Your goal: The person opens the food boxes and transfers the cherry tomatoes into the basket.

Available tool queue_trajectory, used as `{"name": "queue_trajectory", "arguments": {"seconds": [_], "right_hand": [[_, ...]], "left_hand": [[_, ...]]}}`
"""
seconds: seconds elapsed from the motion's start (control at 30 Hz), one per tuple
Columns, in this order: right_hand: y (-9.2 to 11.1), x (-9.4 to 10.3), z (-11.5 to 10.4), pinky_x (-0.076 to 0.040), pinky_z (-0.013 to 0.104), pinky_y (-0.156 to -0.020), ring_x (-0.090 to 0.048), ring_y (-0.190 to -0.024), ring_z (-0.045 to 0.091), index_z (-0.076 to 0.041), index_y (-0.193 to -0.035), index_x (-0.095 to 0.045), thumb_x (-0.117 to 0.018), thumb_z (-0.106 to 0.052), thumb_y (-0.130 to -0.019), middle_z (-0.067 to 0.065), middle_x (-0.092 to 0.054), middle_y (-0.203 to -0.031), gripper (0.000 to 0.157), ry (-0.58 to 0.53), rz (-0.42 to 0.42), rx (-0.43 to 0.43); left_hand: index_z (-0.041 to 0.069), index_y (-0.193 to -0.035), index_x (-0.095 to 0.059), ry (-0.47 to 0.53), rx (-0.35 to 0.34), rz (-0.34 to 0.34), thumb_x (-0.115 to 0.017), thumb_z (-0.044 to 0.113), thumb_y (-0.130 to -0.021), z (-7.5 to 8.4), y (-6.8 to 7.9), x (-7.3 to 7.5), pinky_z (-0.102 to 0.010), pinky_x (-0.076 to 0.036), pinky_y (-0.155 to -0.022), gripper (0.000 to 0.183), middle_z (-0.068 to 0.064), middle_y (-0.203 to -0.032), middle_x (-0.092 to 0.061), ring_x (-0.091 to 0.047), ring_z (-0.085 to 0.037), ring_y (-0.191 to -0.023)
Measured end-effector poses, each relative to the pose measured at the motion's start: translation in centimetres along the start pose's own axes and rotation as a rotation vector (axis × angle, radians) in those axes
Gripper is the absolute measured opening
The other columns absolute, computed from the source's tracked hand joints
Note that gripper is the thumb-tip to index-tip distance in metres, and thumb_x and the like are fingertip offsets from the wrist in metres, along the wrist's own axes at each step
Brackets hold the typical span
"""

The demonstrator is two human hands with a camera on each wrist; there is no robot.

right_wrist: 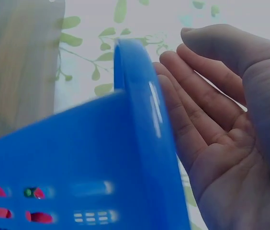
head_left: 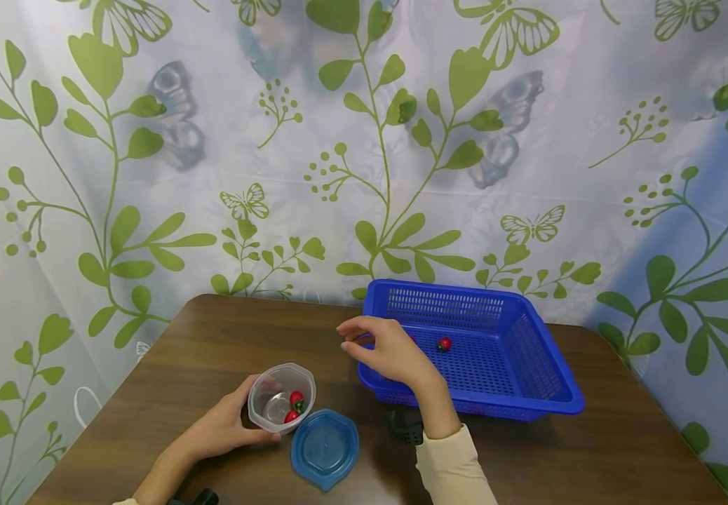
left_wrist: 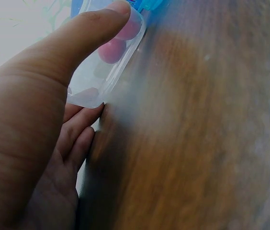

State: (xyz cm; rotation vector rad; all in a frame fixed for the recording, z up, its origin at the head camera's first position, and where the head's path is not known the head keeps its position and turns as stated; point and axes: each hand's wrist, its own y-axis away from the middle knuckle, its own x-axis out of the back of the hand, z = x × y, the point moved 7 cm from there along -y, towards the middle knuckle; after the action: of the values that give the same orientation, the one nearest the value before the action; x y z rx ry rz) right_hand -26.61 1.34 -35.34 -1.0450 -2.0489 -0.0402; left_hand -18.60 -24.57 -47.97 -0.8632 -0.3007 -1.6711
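Observation:
My left hand [head_left: 228,421] grips a clear plastic container [head_left: 269,386], thumb on the near side and fingers round the far left side. Inside lie small red cherry tomatoes [head_left: 297,400] with green tops. In the left wrist view the tomatoes [left_wrist: 112,51] show through the container wall [left_wrist: 88,81]. My right hand [head_left: 392,349] is over the left rim of a blue slotted basket [head_left: 528,351], fingers loosely bent and holding nothing. In the right wrist view its fingers [right_wrist: 192,96] are beside the basket rim [right_wrist: 147,110]. A tomato [head_left: 444,344] lies in the basket; another is partly hidden by the hand.
A blue lid [head_left: 325,449] lies on the brown wooden table [head_left: 263,326], just right of the container. Behind the table hangs a white curtain [head_left: 288,231] with green leaves and butterflies. A dark wrist device [head_left: 405,426] sits at my right wrist.

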Motion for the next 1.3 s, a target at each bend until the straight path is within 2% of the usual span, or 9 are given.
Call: {"name": "queue_trajectory", "arguments": {"seconds": [0.17,0.43,0.7,1.0,1.17,1.3], "right_hand": [[-0.3,-0.7,-0.1,-0.057,0.043,-0.096,-0.071,-0.105,0.018,-0.008,-0.126,-0.070,-0.071,-0.015,-0.099,0.005,-0.073,-0.118,0.028,0.003,-0.009,0.004],[-0.6,-1.6,-0.5,-0.057,0.044,-0.094,-0.071,-0.104,0.018,-0.008,-0.125,-0.070,-0.070,-0.016,-0.099,0.005,-0.074,-0.118,0.027,0.004,-0.026,0.014],[-1.0,-2.9,-1.2,-0.056,0.029,-0.095,-0.070,-0.106,0.010,-0.012,-0.126,-0.070,-0.070,-0.020,-0.100,-0.001,-0.074,-0.119,0.027,0.038,-0.065,-0.005],[-1.3,-4.7,-2.3,-0.056,0.031,-0.096,-0.070,-0.106,0.008,-0.012,-0.125,-0.071,-0.071,-0.018,-0.099,0.000,-0.074,-0.119,0.027,0.025,-0.115,0.026],[-1.5,-5.8,-2.6,-0.054,0.022,-0.094,-0.070,-0.107,0.008,-0.011,-0.125,-0.071,-0.071,-0.016,-0.099,0.002,-0.075,-0.120,0.027,0.040,-0.145,0.038],[-1.7,-6.8,-3.0,-0.055,0.020,-0.091,-0.070,-0.107,0.008,-0.008,-0.125,-0.071,-0.070,-0.015,-0.099,0.004,-0.075,-0.119,0.027,0.044,-0.177,0.064]], "left_hand": [[0.019,-0.143,-0.048,0.007,-0.009,0.001,-0.091,0.048,-0.076,0.1,-0.1,0.1,-0.024,-0.047,-0.100,0.085,0.006,-0.131,-0.064,-0.062,-0.013,-0.116],[0.020,-0.144,-0.047,0.022,-0.012,0.005,-0.092,0.047,-0.074,0.2,0.0,0.1,-0.024,-0.047,-0.100,0.087,0.005,-0.132,-0.065,-0.062,-0.013,-0.116],[0.018,-0.144,-0.048,0.039,-0.021,0.005,-0.093,0.046,-0.074,0.2,-0.1,0.1,-0.023,-0.046,-0.102,0.088,0.003,-0.133,-0.066,-0.063,-0.015,-0.117],[0.016,-0.144,-0.048,0.060,-0.024,-0.006,-0.092,0.044,-0.075,0.0,-0.1,0.0,-0.023,-0.047,-0.101,0.086,0.002,-0.133,-0.065,-0.064,-0.016,-0.116],[0.018,-0.144,-0.048,0.066,-0.020,-0.013,-0.092,0.044,-0.076,0.0,-0.1,0.0,-0.023,-0.047,-0.101,0.085,0.004,-0.134,-0.065,-0.063,-0.016,-0.117],[0.018,-0.143,-0.048,0.053,-0.021,-0.013,-0.091,0.045,-0.076,-0.1,-0.1,0.0,-0.024,-0.048,-0.101,0.085,0.004,-0.134,-0.065,-0.063,-0.015,-0.118]]}}
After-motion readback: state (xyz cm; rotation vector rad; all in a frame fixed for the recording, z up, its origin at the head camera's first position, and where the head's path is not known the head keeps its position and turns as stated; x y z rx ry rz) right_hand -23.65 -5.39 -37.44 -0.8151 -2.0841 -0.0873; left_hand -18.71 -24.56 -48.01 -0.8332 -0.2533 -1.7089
